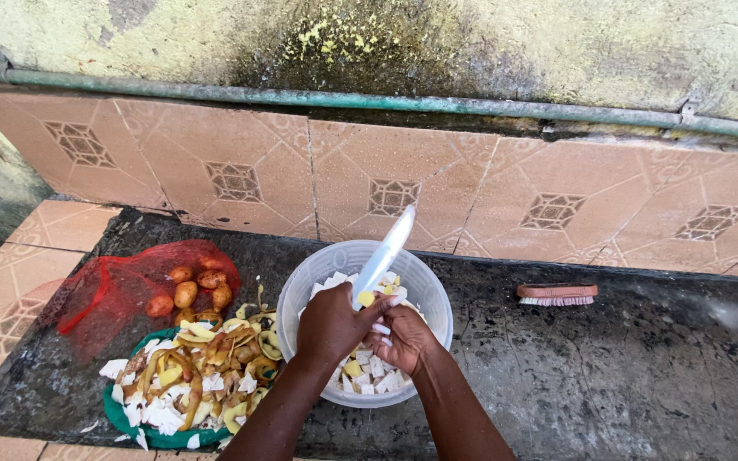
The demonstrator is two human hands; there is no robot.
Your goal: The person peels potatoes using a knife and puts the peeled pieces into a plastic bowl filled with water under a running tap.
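Both hands meet over a clear plastic bowl [434, 290] that holds several white and yellow cut pieces [367, 369]. My left hand [330, 326] is closed in a fist around the handle of a knife. The knife's pale blade [388, 249] points up and away, over the bowl's far rim. My right hand [405, 339] is cupped palm-up beside it, fingers curled on a small yellow piece [366, 299] at the base of the blade. The knife handle is hidden inside the fist.
A green plate [121, 420] heaped with yellow and white peels [198, 376] touches the bowl's left side. Behind it a red mesh bag [100, 294] holds several small potatoes [186, 294]. A scrub brush [557, 294] lies to the right on the dark counter [642, 376]. A tiled wall [241, 162] and pipe [471, 106] stand behind.
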